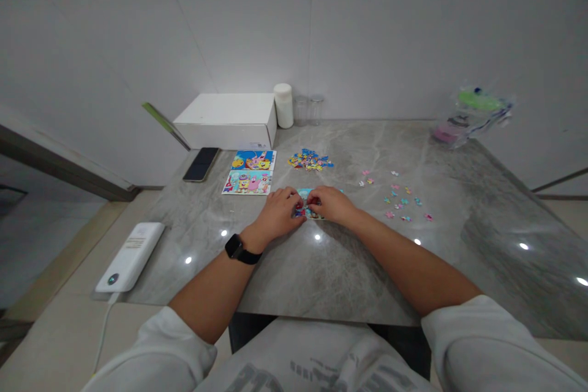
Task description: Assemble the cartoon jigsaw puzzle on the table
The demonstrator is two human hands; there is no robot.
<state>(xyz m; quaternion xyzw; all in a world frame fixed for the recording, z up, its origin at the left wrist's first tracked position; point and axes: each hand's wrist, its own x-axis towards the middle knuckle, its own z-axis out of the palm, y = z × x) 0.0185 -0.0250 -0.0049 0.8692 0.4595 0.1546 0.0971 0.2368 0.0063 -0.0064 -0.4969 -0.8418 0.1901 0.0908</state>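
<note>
A small, partly hidden jigsaw puzzle [314, 213] lies flat on the grey table, between and beneath my hands. My left hand [283, 208], with a black watch at the wrist, curls its fingers and thumb around the puzzle's left side. Thumb and fingers of my right hand [331, 203] are pinched together over the middle of the puzzle, at a jigsaw piece that is mostly covered. Loose jigsaw pieces [404, 201], pink, teal and white, are scattered to the right. Beyond my hands sits a heap of blue and yellow jigsaw pieces [310, 160]. A colourful cartoon picture sheet [248, 182] lies to the left.
Along the wall stand a white box [229, 119], a white bottle [283, 106] and two clear glasses [316, 110]. A phone [201, 164] rests at the left. Near the left edge is a white power bank [131, 257] with a cable. A plastic bag [473, 116] occupies the far right corner.
</note>
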